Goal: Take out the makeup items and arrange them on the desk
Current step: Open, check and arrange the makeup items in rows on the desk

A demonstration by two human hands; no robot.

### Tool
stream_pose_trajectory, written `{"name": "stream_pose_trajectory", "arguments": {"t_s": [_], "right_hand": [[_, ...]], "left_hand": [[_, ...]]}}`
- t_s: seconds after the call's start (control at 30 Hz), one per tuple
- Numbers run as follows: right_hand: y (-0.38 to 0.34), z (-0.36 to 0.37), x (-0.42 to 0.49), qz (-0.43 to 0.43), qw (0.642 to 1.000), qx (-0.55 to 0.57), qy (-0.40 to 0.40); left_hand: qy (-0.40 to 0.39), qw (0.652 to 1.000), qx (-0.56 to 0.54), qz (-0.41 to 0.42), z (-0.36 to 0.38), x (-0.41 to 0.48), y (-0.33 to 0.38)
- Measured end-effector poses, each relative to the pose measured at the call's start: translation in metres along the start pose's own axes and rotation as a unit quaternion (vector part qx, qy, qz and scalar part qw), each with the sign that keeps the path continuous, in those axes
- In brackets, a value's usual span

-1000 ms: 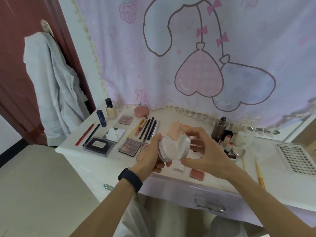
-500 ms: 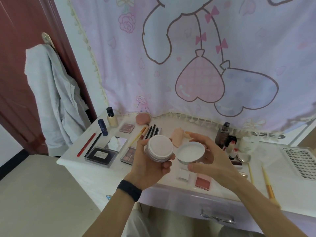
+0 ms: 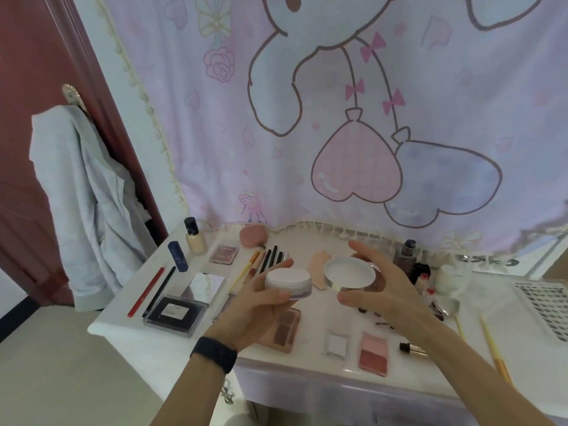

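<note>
While most of the makeup lies set out on the desk [image 3: 310,355], the step in hand looks to be the powder jar [image 3: 289,282]. It is open and held in the air over the middle of the desk, not yet placed. The next move, I judge, calls for bringing jar and lid [image 3: 349,272] together squarely. Failing that, each must be lowered level onto a bare patch, so that no loose powder tips out.

Nearest, the left forearm rises from the lower middle, a black band [image 3: 215,353] at the wrist. The left hand [image 3: 252,309] lies palm up. Its thumb is on the jar's near wall and its fingers curl behind, so the jar sits pinched and roughly level above an eyeshadow palette [image 3: 287,330]. Just right of it, a small gap away, the right hand [image 3: 390,293] grips the lid, white face up, thumb at the near rim and fingers spread round the far rim.

Farther back a peach sponge [image 3: 318,269] lies between the two hands. A red pencil [image 3: 146,293] and dark brushes [image 3: 272,258] lie to the left. A bottle [image 3: 193,239] stands at the far left, by the curtain [image 3: 338,118].
</note>
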State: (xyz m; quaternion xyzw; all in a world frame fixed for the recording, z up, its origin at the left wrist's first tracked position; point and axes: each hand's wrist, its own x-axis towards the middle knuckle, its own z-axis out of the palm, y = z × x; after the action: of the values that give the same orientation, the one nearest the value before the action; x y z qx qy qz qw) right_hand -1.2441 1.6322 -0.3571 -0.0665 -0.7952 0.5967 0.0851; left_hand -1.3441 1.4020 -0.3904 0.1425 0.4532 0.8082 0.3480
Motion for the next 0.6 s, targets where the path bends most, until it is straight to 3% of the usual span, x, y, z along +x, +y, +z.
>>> {"name": "stream_pose_trajectory", "arguments": {"t_s": [0.1,0.23,0.43,0.5,0.6], "right_hand": [[-0.007,-0.001,0.022,0.035,0.992,-0.123,0.004],[-0.021,0.000,0.061,0.049,0.966,-0.254,-0.003],[-0.022,0.005,0.137,0.063,0.931,-0.358,-0.013],[-0.015,0.005,0.160,0.073,0.898,-0.434,-0.032],[0.000,0.005,0.186,0.085,0.863,-0.496,-0.042]], "left_hand": [[0.055,0.988,0.143,0.002,-0.007,0.022,0.014],[0.106,0.920,0.378,0.020,-0.009,0.060,0.038],[0.154,0.844,0.514,0.013,-0.033,0.144,0.045],[0.160,0.814,0.559,-0.005,-0.045,0.167,0.042],[0.162,0.796,0.583,0.008,-0.058,0.190,0.039]]}}
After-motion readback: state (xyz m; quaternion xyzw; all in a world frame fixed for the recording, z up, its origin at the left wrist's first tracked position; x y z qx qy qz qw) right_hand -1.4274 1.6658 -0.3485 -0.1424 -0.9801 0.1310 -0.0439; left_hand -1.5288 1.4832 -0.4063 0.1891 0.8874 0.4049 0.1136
